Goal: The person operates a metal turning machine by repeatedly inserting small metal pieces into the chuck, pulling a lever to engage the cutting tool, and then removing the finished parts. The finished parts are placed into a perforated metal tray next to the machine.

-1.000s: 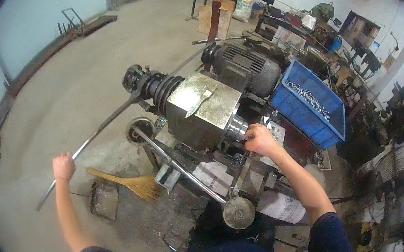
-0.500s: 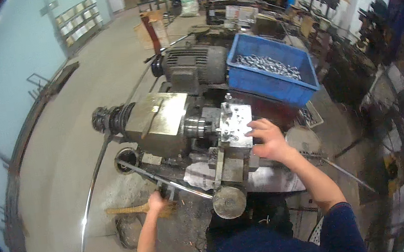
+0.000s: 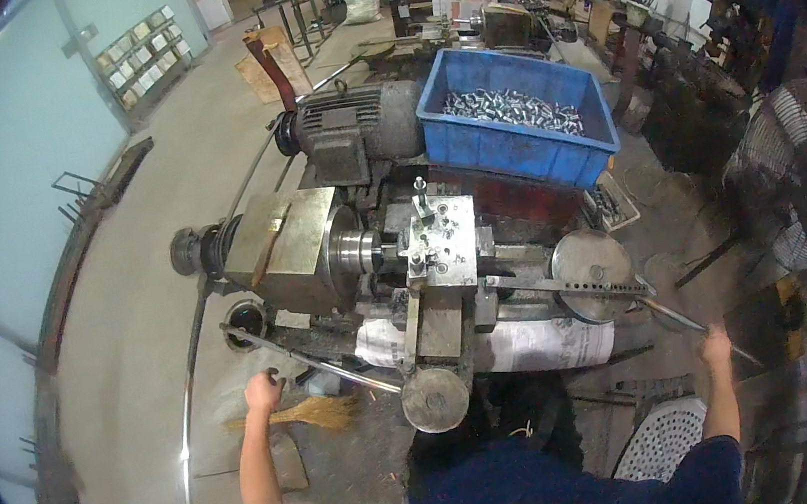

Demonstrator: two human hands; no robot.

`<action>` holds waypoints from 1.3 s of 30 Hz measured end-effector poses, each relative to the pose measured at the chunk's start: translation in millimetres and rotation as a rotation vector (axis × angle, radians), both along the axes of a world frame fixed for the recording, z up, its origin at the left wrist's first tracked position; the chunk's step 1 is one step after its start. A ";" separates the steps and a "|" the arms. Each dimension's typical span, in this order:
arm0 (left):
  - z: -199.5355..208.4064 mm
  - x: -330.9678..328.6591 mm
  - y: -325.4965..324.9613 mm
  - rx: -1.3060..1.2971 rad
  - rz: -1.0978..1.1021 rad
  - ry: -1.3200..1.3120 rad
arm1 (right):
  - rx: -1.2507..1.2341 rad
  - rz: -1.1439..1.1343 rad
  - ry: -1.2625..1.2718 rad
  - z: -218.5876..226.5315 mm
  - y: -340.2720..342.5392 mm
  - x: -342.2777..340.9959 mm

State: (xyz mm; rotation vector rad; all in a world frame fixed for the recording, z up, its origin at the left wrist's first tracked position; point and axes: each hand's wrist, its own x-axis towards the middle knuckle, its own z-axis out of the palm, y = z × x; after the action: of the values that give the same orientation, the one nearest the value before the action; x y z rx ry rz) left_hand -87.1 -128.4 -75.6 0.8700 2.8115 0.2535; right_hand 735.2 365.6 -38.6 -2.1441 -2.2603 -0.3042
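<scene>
My right hand (image 3: pixel 715 345) is closed around the long metal lever (image 3: pixel 675 313) at the right end of a small lathe. The lever joins a flat bar with a row of holes (image 3: pixel 601 285) that runs toward the slide. At the lower left, my left hand (image 3: pixel 263 392) is curled beside a small dark part, above a straw broom (image 3: pixel 317 413); what its fingers hold is hidden. Between the hands are the shiny tool block (image 3: pixel 454 236) and the steel spindle chuck (image 3: pixel 357 253) facing it. A round handwheel disc (image 3: pixel 435 399) is at the front.
A blue crate (image 3: pixel 520 152) of small metal parts stands behind the tool block, beside an electric motor (image 3: pixel 360 126). A long rod (image 3: pixel 337 369) slants across the front left. A perforated stool seat (image 3: pixel 662 440) is at the lower right, and a fan (image 3: pixel 797 173) at the right.
My right hand has left the tool block and moved right and down onto the lever. My left hand has moved left. The view has shifted slightly.
</scene>
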 end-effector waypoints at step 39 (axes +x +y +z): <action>33.1 6.6 51.9 0.723 0.376 -0.672 | 0.175 0.019 -0.099 -12.0 -5.0 -35.9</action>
State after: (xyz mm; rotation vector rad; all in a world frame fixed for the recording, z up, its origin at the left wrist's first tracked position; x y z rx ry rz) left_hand -80.5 -76.5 -42.6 0.2373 2.1891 1.3791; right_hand 699.4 360.6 -50.6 -2.0622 -2.2087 -0.5973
